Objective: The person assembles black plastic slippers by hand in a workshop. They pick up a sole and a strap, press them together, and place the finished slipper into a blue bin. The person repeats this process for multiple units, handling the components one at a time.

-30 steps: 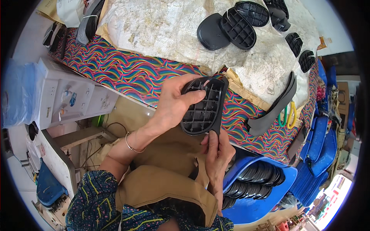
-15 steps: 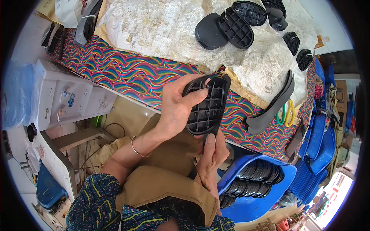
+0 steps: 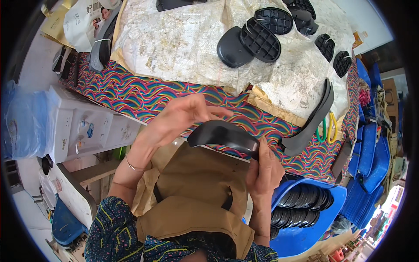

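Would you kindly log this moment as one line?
right hand: gripping right end of curved black piece; left hand: near its left end, contact unclear; blue bin: black pieces inside

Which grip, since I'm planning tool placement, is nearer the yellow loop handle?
Right. The right grip, holding the black curved piece, is left of the yellow loop handle and lower in the picture; the left grip is much farther left.

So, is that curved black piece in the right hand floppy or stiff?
The curved black piece is probably fairly stiff: it arches out from the right hand, which grips one end. Its smooth, shiny surface might be slippery. Its bend could make it rock if pushed.
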### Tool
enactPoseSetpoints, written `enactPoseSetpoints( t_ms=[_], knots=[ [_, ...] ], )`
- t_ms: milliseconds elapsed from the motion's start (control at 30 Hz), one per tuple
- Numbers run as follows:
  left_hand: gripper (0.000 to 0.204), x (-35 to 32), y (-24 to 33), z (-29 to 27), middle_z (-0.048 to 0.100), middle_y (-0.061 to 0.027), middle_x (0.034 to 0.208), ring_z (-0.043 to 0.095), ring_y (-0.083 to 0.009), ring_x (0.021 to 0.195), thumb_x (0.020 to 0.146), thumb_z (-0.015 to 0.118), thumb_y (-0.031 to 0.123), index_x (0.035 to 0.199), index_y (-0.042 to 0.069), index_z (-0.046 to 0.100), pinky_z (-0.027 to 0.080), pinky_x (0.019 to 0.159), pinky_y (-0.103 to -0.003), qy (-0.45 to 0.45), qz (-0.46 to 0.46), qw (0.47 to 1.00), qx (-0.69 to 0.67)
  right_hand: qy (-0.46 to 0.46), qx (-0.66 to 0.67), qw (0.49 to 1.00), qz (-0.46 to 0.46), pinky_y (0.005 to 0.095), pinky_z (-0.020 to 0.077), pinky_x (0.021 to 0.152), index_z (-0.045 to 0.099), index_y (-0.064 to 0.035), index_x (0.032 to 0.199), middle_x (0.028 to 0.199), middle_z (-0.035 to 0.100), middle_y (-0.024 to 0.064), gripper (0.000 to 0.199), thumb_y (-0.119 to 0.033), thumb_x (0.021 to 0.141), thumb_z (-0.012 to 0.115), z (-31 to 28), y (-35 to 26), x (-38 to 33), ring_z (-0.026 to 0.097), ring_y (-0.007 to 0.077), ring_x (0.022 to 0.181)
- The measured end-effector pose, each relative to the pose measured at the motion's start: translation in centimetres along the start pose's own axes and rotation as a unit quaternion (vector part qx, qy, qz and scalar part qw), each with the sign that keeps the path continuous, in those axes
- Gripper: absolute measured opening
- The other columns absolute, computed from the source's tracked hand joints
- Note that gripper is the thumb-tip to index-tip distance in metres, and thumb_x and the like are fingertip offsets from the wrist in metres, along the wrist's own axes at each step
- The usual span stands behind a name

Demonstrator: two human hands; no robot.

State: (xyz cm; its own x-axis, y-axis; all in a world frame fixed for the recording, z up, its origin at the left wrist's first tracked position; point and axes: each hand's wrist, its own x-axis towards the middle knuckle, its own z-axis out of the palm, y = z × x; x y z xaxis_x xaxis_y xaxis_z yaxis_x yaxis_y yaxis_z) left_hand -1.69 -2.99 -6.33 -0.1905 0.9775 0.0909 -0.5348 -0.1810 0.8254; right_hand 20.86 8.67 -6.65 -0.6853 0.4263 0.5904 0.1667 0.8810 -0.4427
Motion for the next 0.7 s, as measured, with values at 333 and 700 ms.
enactPoseSetpoints(
  t_ms=[333, 700],
  knots=[
    [0.040, 1.0, 0.0, 1.0, 0.058, 0.0003, 0.084, 0.051, -0.0080, 0.074, 0.072, 0.088, 0.021, 0.085, 0.008, 0.053, 0.041, 0.062, -0.026, 0.065, -0.073, 0.930, 0.353, -0.041, -0.127, 0.976, -0.170, 0.0267, 0.0490, 0.055, 0.062, 0.0126, 0.114, 0.095, 0.068, 0.0196, 0.029, 0.007, 0.085, 0.061, 2.3, 0.1, 0.2, 0.061, 0.0177, 0.065],
    [0.047, -1.3, 1.6, -3.5, 0.064, -0.0043, 0.107, 0.060, -0.0129, 0.103, 0.067, 0.088, 0.004, 0.106, 0.005, 0.062, 0.047, 0.090, -0.029, 0.067, -0.121, 0.966, 0.216, -0.032, -0.113, 0.977, -0.176, 0.0268, 0.0471, 0.053, 0.063, 0.0112, 0.116, 0.095, 0.067, 0.0198, 0.031, 0.004, 0.085, 0.061, 2.2, -0.3, 0.5, 0.060, 0.0169, 0.064]
  ],
)
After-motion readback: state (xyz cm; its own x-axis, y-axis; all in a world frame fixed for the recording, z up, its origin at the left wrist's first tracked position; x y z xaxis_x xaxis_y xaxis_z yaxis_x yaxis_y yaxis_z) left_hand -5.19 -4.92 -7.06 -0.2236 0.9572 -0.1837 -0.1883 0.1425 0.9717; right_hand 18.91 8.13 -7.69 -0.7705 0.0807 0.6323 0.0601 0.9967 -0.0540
